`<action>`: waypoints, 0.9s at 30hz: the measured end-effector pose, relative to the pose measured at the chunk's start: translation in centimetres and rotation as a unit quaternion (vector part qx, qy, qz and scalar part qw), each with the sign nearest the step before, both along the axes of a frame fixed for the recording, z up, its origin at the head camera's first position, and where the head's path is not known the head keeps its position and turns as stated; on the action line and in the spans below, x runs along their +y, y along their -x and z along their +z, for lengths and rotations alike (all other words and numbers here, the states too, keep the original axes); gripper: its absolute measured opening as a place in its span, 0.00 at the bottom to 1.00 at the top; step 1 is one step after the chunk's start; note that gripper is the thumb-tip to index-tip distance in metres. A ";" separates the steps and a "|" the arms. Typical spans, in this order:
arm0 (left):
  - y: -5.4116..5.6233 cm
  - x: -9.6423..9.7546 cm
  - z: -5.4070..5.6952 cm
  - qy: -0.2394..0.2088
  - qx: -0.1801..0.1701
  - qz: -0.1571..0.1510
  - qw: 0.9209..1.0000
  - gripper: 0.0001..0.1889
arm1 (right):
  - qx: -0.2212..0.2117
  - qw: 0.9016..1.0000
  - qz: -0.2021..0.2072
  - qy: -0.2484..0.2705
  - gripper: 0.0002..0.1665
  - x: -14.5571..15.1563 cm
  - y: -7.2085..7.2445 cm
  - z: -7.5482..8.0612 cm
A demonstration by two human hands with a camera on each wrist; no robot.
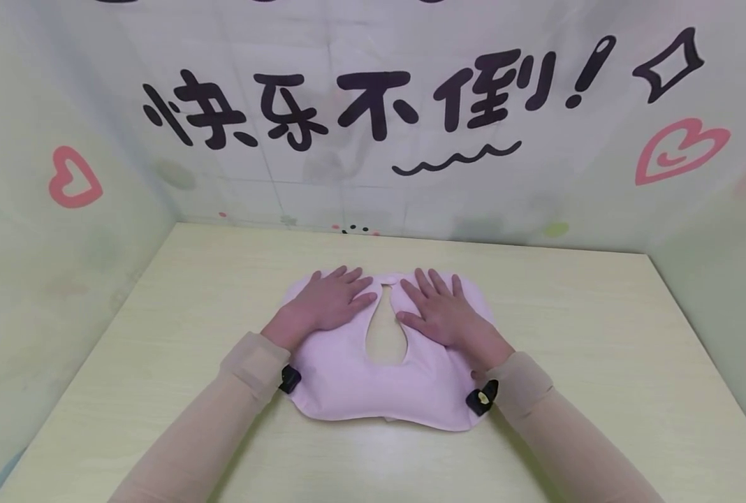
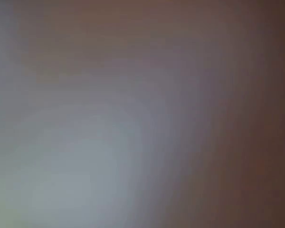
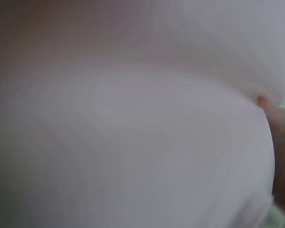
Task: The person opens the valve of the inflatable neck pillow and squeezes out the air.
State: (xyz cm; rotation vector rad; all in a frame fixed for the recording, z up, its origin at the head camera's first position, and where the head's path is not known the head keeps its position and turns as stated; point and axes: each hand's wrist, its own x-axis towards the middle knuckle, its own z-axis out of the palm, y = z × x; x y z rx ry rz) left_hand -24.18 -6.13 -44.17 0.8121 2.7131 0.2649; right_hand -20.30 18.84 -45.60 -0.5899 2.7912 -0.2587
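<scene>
A pale pink, soft-looking piece shaped like a collar or bib [image 1: 382, 391] lies on the table, with a teardrop opening in its middle. At the far edge, a small tab [image 1: 388, 279] bridges the two sides of the opening. My left hand [image 1: 335, 299] rests on its upper left part, fingers spread and straight. On the upper right part lies my right hand [image 1: 437, 311], its fingers also spread. In the right wrist view the pale surface [image 3: 147, 142] fills most of the picture, with a small reddish spot [image 3: 261, 100] at a fold. The left wrist view is too blurred to read.
The pale wooden table [image 1: 599, 363] extends around the piece on all sides. A printed cloth backdrop [image 1: 360, 195] with black lettering and hearts stands behind it and continues along both sides. Small black wrist cameras [image 1: 483, 398] sit beneath both cuffs.
</scene>
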 end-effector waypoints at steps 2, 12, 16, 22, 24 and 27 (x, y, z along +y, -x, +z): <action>0.0 0.0 0.0 0.001 0.000 0.000 1.000 0.34 | -0.001 1.000 0.001 0.000 0.45 0.0 0.0 0.0; 0.1 -0.1 0.1 -0.004 -0.006 0.001 1.000 0.34 | -0.009 1.000 0.002 0.004 0.45 0.1 0.0 0.2; -0.3 -0.1 0.7 -0.017 -0.003 0.004 1.000 0.34 | 0.000 1.000 -0.007 0.008 0.45 0.2 -0.1 0.5; -1.7 -0.5 2.6 -0.047 0.074 0.002 0.996 0.34 | 0.067 0.994 -0.024 0.081 0.45 0.6 -0.9 2.4; -2.2 -0.7 3.5 -0.056 0.105 0.002 0.993 0.34 | 0.097 0.990 -0.026 0.101 0.45 0.9 -1.3 3.4; -3.1 -0.9 4.4 -0.061 0.129 -0.001 0.990 0.34 | 0.119 0.987 -0.021 0.107 0.46 1.1 -2.0 4.3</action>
